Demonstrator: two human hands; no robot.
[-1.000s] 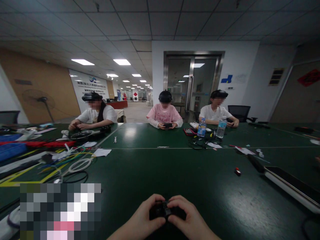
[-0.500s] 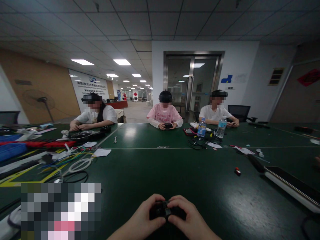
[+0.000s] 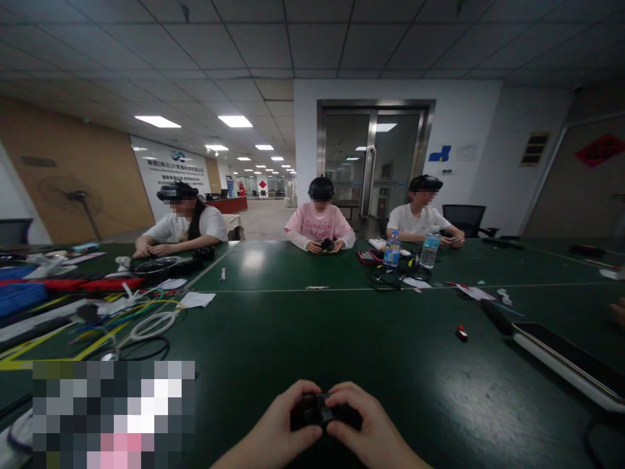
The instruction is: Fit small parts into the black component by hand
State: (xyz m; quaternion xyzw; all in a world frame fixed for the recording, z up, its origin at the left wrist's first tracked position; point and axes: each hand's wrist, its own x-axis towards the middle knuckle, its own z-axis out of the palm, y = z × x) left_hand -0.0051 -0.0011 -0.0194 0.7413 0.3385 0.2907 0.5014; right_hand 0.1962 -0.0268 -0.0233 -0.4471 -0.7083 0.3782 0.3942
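Note:
Low in the middle of the head view, a small dark object with a shiny black surface is held between my two hands; its kind is too dark to make out. My left hand is closed round its left side, thumb below and fingers above. On the other side, my right hand grips it with the thumb in front and the fingertips on top. The thumbs nearly meet at its near edge. Much of the object is covered by my fingers. Beneath is the dark green table.
Cables, papers and a blue tray crowd the left. On the right lie a small red-and-black item and a phone-like slab. Water bottles stand farther back. Across the table sit three people, one in a pink shirt.
My hands keep the same grip on the dark object. The view has shifted slightly. The person in pink across the table has tilted the black object in their hands.

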